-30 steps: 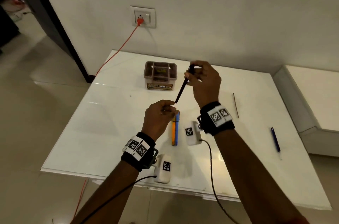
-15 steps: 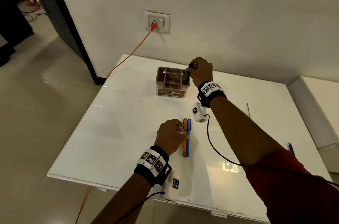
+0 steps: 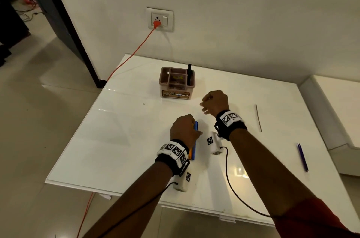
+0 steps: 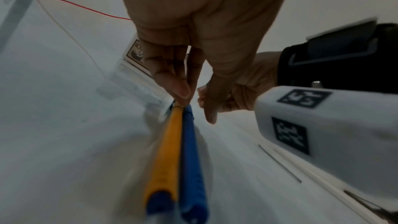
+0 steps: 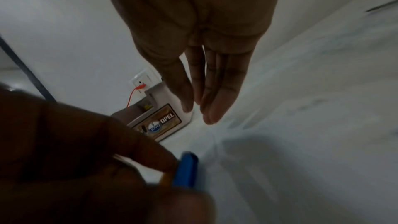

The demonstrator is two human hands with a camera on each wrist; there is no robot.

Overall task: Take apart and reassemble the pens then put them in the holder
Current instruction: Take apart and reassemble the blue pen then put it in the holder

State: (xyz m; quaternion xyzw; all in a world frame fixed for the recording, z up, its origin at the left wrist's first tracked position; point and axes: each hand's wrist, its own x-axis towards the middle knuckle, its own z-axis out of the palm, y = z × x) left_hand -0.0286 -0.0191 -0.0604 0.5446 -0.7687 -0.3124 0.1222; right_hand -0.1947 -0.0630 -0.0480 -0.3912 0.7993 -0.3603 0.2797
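Fingers of L hand (image 3: pixel 185 130) pinching orange pen (image 4: pixel 167 151) tip, blue pen (image 4: pixel 191 156) lying alongside; R hand (image 3: pixel 215 102) hovering relaxed, holding nothing; black pen (image 3: pixel 189 74) standing in holder (image 3: pixel 176 91).

- Head cam: high above near table (image 3: pixel 120 140) edge, looks fwd + down; takes in whole top, wall socket (image 3: pixel 160 19), holder (image 3: pixel 177 82).
- L wrist cam: v. close, low over tabletop, looks along pens (image 4: pixel 181 151).
- R wrist cam: close, faces holder (image 5: pixel 159 122) + socket (image 5: pixel 142 83).
- All three share holder.

a home room: tiled floor (image 3: pixel 35 121), plain wall with socket (image 3: pixel 160 19), white table (image 3: pixel 116 140), doorway (image 3: pixel 23 4).
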